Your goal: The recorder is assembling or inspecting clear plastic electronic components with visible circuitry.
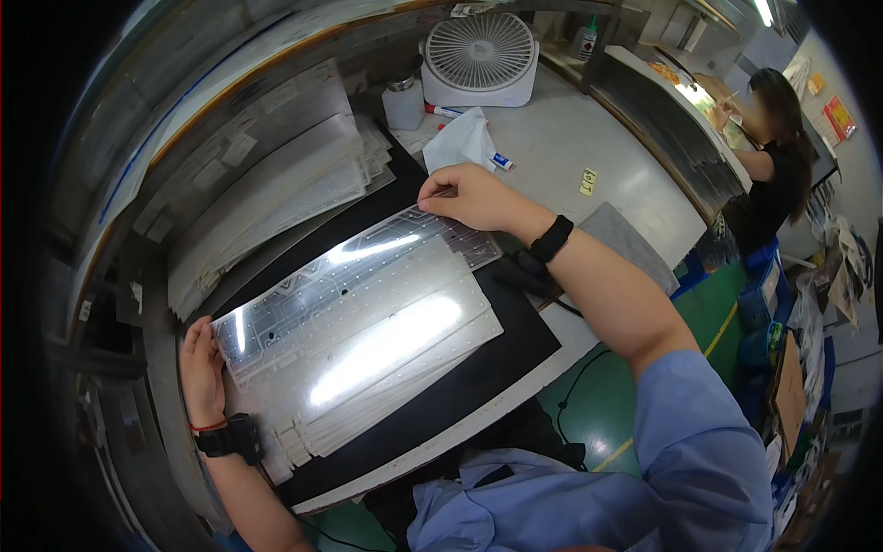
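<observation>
As the blue sleeve [704,414] leans in closest, one black mat [524,348] carries the action, and on it sits a loose stack of pale sheets [405,363], too fanned and too glary to count. Just above and along that stack's far side comes the star — one clear patterned sheet [303,299], stretched between two hands! The left hand [204,368] has its fingers gathered on the left corner; the right hand [474,201] pinches the far edge near the other end, thumb against fingers. It looks like the handling step, lining up or checking this single sheet over the stack; whether its underside touches, I can't tell. The next move, I'd judge, calls for both ends kept level and a light grip, so the thin sheet doesn't flex or scrape. Two dark wristbands, one per wrist.

Farther back, a second stack of sheets [276,207] leans by the shelf, again beyond counting. Then one white cloth [460,140], one metal-topped bottle [403,106], one white fan [478,57] — and away to the right, one co-worker [782,156] seated at another bench.
</observation>
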`<control>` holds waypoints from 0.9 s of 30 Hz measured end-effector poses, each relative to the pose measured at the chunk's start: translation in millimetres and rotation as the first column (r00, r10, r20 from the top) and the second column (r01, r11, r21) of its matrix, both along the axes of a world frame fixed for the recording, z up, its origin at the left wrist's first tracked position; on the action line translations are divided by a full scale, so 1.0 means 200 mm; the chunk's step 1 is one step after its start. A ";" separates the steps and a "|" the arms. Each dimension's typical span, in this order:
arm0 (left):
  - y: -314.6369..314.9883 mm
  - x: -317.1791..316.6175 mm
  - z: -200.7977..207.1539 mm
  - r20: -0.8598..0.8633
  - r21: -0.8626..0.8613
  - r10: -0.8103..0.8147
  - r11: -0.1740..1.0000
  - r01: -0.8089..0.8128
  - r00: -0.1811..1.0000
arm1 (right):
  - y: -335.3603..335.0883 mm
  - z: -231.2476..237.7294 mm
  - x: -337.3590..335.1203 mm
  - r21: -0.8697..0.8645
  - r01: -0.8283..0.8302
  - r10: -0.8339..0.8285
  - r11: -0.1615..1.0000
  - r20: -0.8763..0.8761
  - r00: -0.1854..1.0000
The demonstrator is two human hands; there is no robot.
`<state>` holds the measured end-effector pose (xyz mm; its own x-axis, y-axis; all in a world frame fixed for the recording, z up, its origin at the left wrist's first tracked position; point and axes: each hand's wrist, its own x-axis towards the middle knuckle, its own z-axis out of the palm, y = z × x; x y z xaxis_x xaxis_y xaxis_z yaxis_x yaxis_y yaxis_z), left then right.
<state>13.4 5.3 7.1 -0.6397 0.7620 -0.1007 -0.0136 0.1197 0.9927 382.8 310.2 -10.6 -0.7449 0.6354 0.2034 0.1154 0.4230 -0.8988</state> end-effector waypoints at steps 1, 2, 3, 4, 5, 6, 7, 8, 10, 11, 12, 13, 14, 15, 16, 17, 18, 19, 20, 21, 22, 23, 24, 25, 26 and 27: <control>0.00 0.00 0.00 0.006 0.000 -0.003 1.000 0.003 1.000 | 0.00 0.00 0.00 0.006 0.005 -0.005 1.000 -0.003 1.000; 0.00 -0.01 -0.01 0.012 0.001 -0.007 1.000 0.007 1.000 | 0.00 0.00 0.00 0.012 0.010 -0.010 1.000 -0.006 1.000; 0.00 -0.02 -0.01 0.011 0.003 -0.008 1.000 0.008 1.000 | -0.01 0.01 0.00 0.018 0.002 -0.002 1.000 0.010 1.000; -0.01 -0.02 -0.01 0.010 0.006 -0.009 1.000 0.009 1.000 | -0.01 0.01 0.00 0.023 -0.007 0.006 1.000 0.027 1.000; -0.01 -0.03 -0.02 0.008 0.008 -0.011 1.000 0.011 1.000 | -0.01 0.01 0.00 0.029 -0.015 0.014 0.999 0.043 0.999; -0.01 -0.04 -0.02 0.008 0.011 -0.013 1.000 0.013 1.000 | 0.00 0.01 0.00 0.029 -0.005 0.004 1.000 0.032 0.999; -0.01 -0.04 -0.03 0.008 0.013 -0.014 1.000 0.014 1.000 | 0.00 0.00 0.00 0.030 0.006 -0.007 1.000 0.021 1.000; -0.01 -0.05 -0.03 0.008 0.016 -0.016 1.000 0.016 1.000 | 0.00 -0.01 0.00 0.031 0.017 -0.017 0.999 0.010 1.000; -0.01 -0.04 -0.03 0.026 0.013 -0.009 1.000 0.009 1.000 | 0.00 -0.01 0.00 0.041 0.018 -0.019 0.999 0.018 1.000; 0.00 -0.04 -0.04 0.035 0.011 -0.006 1.000 0.005 0.999 | 0.00 -0.01 0.00 0.046 0.019 -0.020 0.999 0.022 1.000; -0.01 -0.05 -0.04 0.033 0.010 -0.009 1.000 0.009 0.999 | 0.00 0.00 0.00 0.051 0.019 -0.020 0.999 0.023 1.000; -0.01 -0.06 -0.04 0.031 0.009 -0.012 1.000 0.012 0.999 | -0.01 0.00 0.00 0.055 0.019 -0.020 0.998 0.024 0.999; -0.01 -0.07 -0.04 0.030 0.007 -0.016 1.000 0.016 0.999 | -0.01 0.00 0.00 0.059 0.019 -0.020 0.998 0.025 0.999; -0.01 -0.06 -0.04 0.027 0.006 -0.017 1.000 0.017 0.999 | -0.01 0.00 0.00 0.056 0.019 -0.020 0.998 0.023 1.000; -0.01 -0.06 -0.04 0.024 0.004 -0.019 1.000 0.018 1.000 | 0.00 0.00 0.00 0.053 0.019 -0.020 0.998 0.020 1.000; -0.01 -0.06 -0.04 0.022 0.002 -0.020 1.000 0.020 1.000 | 0.00 0.00 0.00 0.049 0.019 -0.020 0.999 0.017 1.000; -0.01 -0.06 -0.04 0.021 0.003 -0.018 1.000 0.018 1.000 | 0.00 0.00 0.00 0.046 0.012 -0.013 0.999 0.031 0.999; -0.01 -0.06 -0.04 0.019 0.004 -0.017 1.000 0.017 1.000 | -0.01 0.00 0.00 0.042 0.004 -0.006 0.999 0.045 0.999; -0.01 -0.06 -0.04 0.018 0.004 -0.015 1.000 0.015 1.000 | -0.01 0.01 0.00 0.038 -0.003 0.001 0.999 0.059 0.998; -0.01 -0.05 -0.03 0.017 0.005 -0.017 1.000 0.017 1.000 | -0.01 0.01 0.00 0.039 -0.004 0.001 0.999 0.060 0.998; -0.01 -0.05 -0.03 0.016 0.005 -0.020 1.000 0.020 1.000 | -0.01 0.01 0.00 0.040 -0.004 0.002 0.999 0.060 0.998; -0.01 -0.05 -0.03 0.015 0.006 -0.022 1.000 0.022 1.000 | -0.01 0.01 0.00 0.040 -0.005 0.003 0.999 0.061 0.998; -0.01 -0.05 -0.03 0.012 0.005 -0.023 1.000 0.023 1.000 | -0.01 0.01 0.00 0.038 -0.006 0.003 0.999 0.057 0.998; -0.01 -0.04 -0.03 0.009 0.005 -0.025 1.000 0.025 1.000 | -0.01 0.01 0.00 0.035 -0.006 0.004 0.999 0.052 0.999; 0.00 -0.04 -0.03 0.006 0.005 -0.026 1.000 0.026 1.000 | -0.01 0.01 0.00 0.033 -0.007 0.005 0.999 0.048 0.999; 0.00 -0.04 -0.03 0.013 0.017 -0.019 1.000 0.019 1.000 | -0.01 0.02 0.01 0.043 -0.003 0.000 0.999 0.053 0.999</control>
<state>5.5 4.6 1.5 -0.6239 0.7756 -0.0957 -0.0245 0.1031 0.9944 383.8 308.0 -7.2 -0.7563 0.6258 0.1910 0.1615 0.4614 -0.8724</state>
